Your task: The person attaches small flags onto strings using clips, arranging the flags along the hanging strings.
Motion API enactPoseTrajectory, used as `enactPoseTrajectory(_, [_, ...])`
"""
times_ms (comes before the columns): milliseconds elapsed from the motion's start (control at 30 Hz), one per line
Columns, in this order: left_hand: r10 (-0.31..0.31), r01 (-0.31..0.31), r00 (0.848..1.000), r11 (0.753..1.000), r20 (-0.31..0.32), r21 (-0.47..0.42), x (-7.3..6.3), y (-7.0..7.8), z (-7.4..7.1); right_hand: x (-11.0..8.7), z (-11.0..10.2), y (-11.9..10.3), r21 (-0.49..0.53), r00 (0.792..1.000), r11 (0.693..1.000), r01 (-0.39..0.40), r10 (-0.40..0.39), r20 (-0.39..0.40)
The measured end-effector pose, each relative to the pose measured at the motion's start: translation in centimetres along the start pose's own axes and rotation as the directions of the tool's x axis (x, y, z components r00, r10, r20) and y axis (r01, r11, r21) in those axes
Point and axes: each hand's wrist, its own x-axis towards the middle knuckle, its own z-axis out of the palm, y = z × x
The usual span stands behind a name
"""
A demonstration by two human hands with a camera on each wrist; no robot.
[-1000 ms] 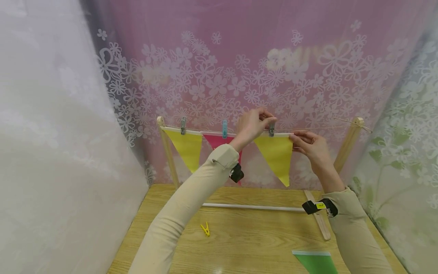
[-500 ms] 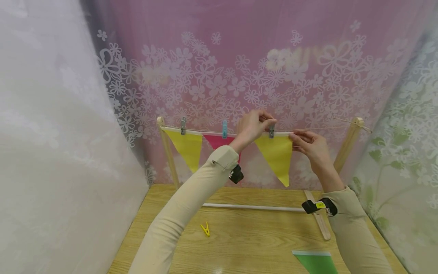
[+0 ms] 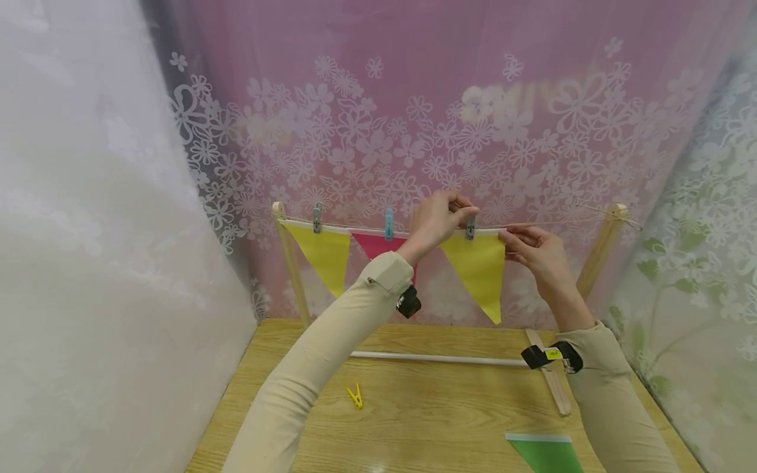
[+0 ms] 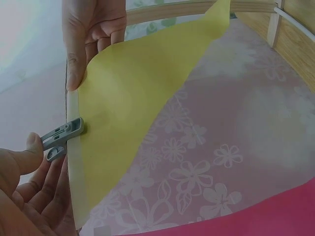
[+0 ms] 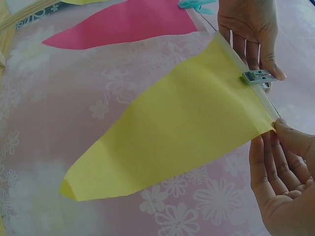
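My left hand (image 3: 436,218) pinches a grey clothespin (image 4: 65,133) between thumb and fingers. Its jaws sit over the white top band of a yellow pennant (image 3: 476,270), at about the band's middle. The pennant's upper right corner is between the thumb and fingers of my right hand (image 3: 541,257), seen closely in the right wrist view, where the pennant (image 5: 162,128) hangs point down along the string (image 3: 564,222). Further left on the string hang a pink pennant (image 3: 375,243) under a blue clothespin (image 3: 388,224) and another yellow pennant (image 3: 326,256) under a second grey clothespin (image 3: 317,218). My left forearm partly covers the pink one.
Wooden posts hold the string, one at left (image 3: 290,263) and the other at right (image 3: 603,249). A white rod (image 3: 437,357) runs low between them to a wooden foot (image 3: 556,387). On the wooden table lie a yellow clothespin (image 3: 355,396) and a green pennant (image 3: 547,453).
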Motion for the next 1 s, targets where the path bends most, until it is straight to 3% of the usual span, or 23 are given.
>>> enactPoseTrajectory(567, [-0.010,0.009,0.999,1.000,0.050,0.012,-0.24,-0.25,0.06,-0.22,-0.07,0.14,-0.008,1.000,1.000,-0.008,0.008,0.014])
enactPoseTrajectory(1000, [0.052,-0.053,0.991,0.999,0.122,0.011,-0.63,-0.65,-0.57,-0.21,-0.19,0.64,-0.055,0.997,0.998,0.007,-0.004,0.072])
